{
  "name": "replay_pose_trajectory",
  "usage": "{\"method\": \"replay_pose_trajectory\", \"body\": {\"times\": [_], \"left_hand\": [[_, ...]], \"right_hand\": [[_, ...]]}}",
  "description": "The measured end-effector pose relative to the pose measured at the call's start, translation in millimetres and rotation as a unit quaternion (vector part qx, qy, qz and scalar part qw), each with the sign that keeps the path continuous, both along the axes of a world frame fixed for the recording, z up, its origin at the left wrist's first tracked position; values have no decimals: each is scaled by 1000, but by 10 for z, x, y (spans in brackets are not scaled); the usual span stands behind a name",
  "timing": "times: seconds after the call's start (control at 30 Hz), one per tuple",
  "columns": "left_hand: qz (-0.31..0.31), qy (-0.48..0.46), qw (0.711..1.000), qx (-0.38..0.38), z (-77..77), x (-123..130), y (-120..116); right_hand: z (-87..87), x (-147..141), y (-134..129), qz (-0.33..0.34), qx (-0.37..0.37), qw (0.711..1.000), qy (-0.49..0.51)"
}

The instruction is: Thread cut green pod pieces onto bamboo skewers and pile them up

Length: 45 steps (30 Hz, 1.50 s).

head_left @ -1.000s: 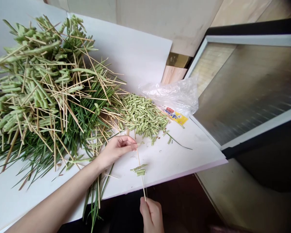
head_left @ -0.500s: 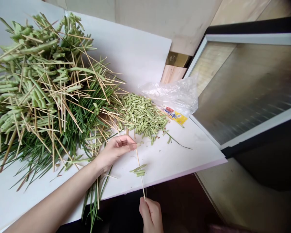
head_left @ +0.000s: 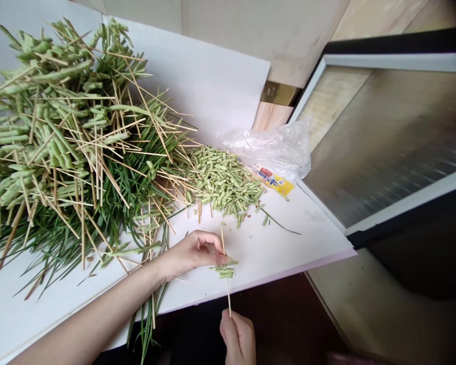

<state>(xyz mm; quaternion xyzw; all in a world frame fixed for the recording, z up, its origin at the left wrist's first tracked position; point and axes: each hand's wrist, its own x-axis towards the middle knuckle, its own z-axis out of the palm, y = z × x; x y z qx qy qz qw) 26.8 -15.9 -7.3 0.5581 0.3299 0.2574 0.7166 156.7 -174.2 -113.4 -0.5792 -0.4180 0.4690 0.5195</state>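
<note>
My right hand (head_left: 238, 334) is closed round the lower end of a thin wooden skewer (head_left: 229, 296), just beyond the table's front edge. Short green bean pieces (head_left: 225, 274) sit across the skewer's middle. My left hand (head_left: 203, 253) pinches at the skewer with thumb and fingers, right above those pieces, and the skewer's tip sticks up past the fingers. Behind it lies a heap of cut bean pieces (head_left: 228, 182) on the white table (head_left: 281, 243).
A tall pile of skewered beans (head_left: 61, 142) and long green stalks (head_left: 117, 203) fills the left side. A clear plastic bag (head_left: 277, 147) and a yellow packet (head_left: 280, 185) lie behind the heap. A framed glass panel (head_left: 395, 142) stands at the right.
My left hand has moved down the skewer from its tip to the threaded bean pieces, leaving the tip bare. The skewer and its pieces have shifted slightly right and down.
</note>
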Motion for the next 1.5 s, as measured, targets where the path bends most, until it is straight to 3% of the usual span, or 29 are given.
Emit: {"method": "replay_pose_trajectory", "body": {"times": [0.1, 0.27, 0.37, 0.5, 0.63, 0.8, 1.0, 1.13, 1.3, 1.4, 1.5], "left_hand": [[-13, -9, 1000, 19, -16, 12, -18], [-29, 38, 992, 119, 29, -22, 14], [21, 60, 977, 204, 31, -52, 52], [114, 145, 902, 390, -1, -77, 100], [67, 210, 824, 522, -11, -75, 135], [-28, 306, 760, 573, 16, -4, 198], [-39, 393, 683, 614, 57, 262, 306], [-48, 392, 672, 627, 68, 398, 324], [-38, 388, 683, 617, 142, 332, 315], [-4, 398, 698, 595, 153, 310, 325], [26, 433, 684, 586, 109, 414, 335]], "right_hand": [[-12, -6, -8, -14, 0, 1000, 4], [23, -1, 1, -33, -13, 999, 10], [49, 8, 13, -48, -21, 998, 25], [56, -6, 16, -73, -23, 996, 49], [12, -36, 22, -89, -20, 993, 80], [-165, -14, 57, -127, -12, 986, 110], [-336, 37, 120, -143, -11, 983, 113], [-366, 22, 150, -153, 8, 982, 111], [-376, -2, 189, -164, 30, 980, 105], [-380, -22, 205, -161, 31, 981, 104], [-377, -39, 211, -153, 25, 983, 102]]}}
